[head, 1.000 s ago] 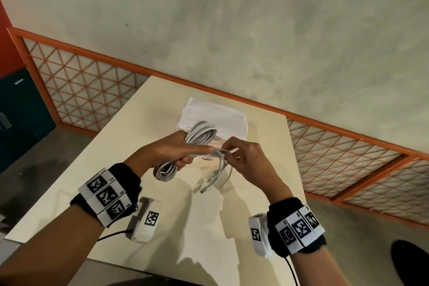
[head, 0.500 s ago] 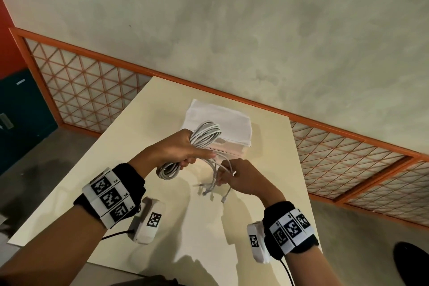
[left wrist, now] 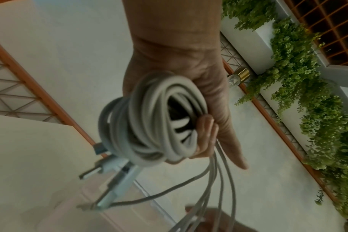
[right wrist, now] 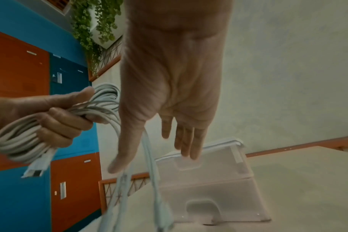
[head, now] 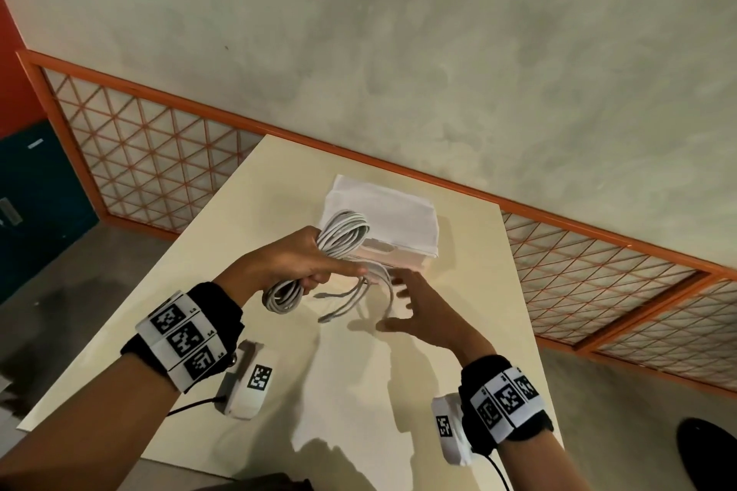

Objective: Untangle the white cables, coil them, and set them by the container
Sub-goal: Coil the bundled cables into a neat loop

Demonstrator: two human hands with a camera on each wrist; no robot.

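The person's left hand sits a little left of the middle of the head view, its fingers curled tight round a bundle of thin white cables wound into a long loop, one end of the loop poking up toward the top of the frame and the other hanging below the fist. From the left wrist view the coil looks fairly neat, several turns stacked together, with a pale rectangular plug dangling under it. Several loose tails fall out of the grip and swing free above the cream-coloured surface, their small connectors not yet gathered in. The right hand, just right of centre, is spread with straight fingers and holds nothing; in the right wrist view its thumb lies right beside the hanging strands, though I cannot tell whether it touches them. The translucent plastic container with a white lid stands on the surface just beyond both hands, toward the upper middle of the frame. To my eye the coiling is nearly done and the ends are what remain. The next move probably calls for the free hand to catch those tails and wrap or tuck them into the loop, so it holds together when laid down beside the container.
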